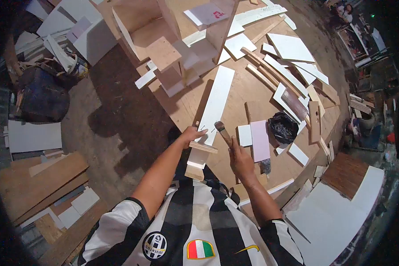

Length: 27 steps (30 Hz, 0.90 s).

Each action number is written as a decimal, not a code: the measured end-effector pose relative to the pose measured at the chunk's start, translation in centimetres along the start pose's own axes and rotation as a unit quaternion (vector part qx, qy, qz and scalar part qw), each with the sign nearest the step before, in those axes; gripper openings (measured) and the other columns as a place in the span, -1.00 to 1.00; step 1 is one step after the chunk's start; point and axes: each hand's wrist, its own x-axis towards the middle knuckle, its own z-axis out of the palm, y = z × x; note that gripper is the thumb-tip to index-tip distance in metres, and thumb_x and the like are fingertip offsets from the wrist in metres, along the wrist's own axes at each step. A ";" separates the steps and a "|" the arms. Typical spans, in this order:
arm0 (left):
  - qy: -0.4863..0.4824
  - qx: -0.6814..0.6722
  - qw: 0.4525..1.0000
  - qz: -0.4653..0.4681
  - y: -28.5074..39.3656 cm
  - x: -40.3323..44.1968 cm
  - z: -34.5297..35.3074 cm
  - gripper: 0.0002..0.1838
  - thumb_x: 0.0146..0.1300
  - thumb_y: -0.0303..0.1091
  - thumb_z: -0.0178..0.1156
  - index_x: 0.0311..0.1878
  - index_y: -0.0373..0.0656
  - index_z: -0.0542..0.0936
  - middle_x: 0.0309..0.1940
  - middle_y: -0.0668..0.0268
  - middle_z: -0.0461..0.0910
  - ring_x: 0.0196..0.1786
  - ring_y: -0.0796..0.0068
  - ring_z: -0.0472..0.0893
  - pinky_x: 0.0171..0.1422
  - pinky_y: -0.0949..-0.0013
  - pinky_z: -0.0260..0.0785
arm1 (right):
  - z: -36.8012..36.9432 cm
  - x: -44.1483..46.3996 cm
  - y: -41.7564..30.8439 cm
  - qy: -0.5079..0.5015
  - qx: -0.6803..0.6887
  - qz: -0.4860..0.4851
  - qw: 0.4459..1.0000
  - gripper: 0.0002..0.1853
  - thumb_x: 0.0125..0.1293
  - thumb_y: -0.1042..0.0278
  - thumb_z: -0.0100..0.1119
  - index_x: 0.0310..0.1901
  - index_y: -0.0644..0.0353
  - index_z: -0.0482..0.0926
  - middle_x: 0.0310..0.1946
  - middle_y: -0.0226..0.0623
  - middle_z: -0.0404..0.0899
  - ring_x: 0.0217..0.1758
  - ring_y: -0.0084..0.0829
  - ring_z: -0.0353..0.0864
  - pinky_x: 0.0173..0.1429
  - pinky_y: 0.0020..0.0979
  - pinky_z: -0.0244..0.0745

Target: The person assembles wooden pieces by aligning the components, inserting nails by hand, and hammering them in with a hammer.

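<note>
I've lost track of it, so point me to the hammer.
In the head view, the hammer is just right of centre, in the right hand, its head by the right edge of the white board.

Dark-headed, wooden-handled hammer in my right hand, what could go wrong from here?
The dark-headed, wooden-handled hammer could hit your left hand, which holds the long white board near the hammer's head. The board's near end seems to overhang the brown plywood table, so a blow might shift it.
</note>
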 end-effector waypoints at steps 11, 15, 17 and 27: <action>-0.001 -0.018 1.000 -0.016 -0.4 0.4 -0.1 -0.57 0.25 -0.11 0.42 -0.09 -0.36 0.68 -0.23 0.23 0.69 -0.21 0.45 0.66 -0.19 0.31 0.51 | 0.1 0.8 -0.9 -0.058 -0.034 0.038 0.997 -0.40 0.39 0.42 0.16 0.44 0.14 0.27 -0.32 -0.03 0.60 -0.39 0.06 0.61 -0.39 -0.03 0.50; -0.024 -0.077 0.997 -0.009 -1.7 1.2 -0.1 -0.52 0.23 -0.09 0.43 -0.06 -0.39 0.67 -0.22 0.21 0.70 -0.24 0.43 0.68 -0.22 0.31 0.49 | 0.7 0.1 -0.5 0.103 0.062 -0.054 0.991 -0.44 0.47 0.22 0.07 0.45 0.03 0.25 -0.27 -0.04 0.61 -0.41 0.04 0.63 -0.43 0.00 0.50; -0.020 -0.071 0.997 0.000 -1.6 1.0 -0.1 -0.52 0.23 -0.09 0.43 -0.07 -0.40 0.67 -0.22 0.20 0.70 -0.25 0.43 0.68 -0.21 0.30 0.50 | 2.0 -0.4 0.8 0.143 0.065 -0.092 0.983 -0.45 0.49 0.16 0.03 0.46 -0.02 0.23 -0.29 -0.10 0.60 -0.44 -0.01 0.62 -0.48 -0.02 0.49; 0.021 -0.019 0.999 -0.026 1.0 -1.0 0.4 -0.54 0.21 -0.13 0.45 -0.05 -0.37 0.68 -0.21 0.20 0.71 -0.23 0.39 0.71 -0.19 0.28 0.55 | -0.8 0.5 -0.9 0.089 0.066 -0.034 0.993 -0.42 0.43 0.28 0.11 0.46 -0.03 0.26 -0.27 -0.06 0.60 -0.35 0.04 0.64 -0.38 -0.05 0.50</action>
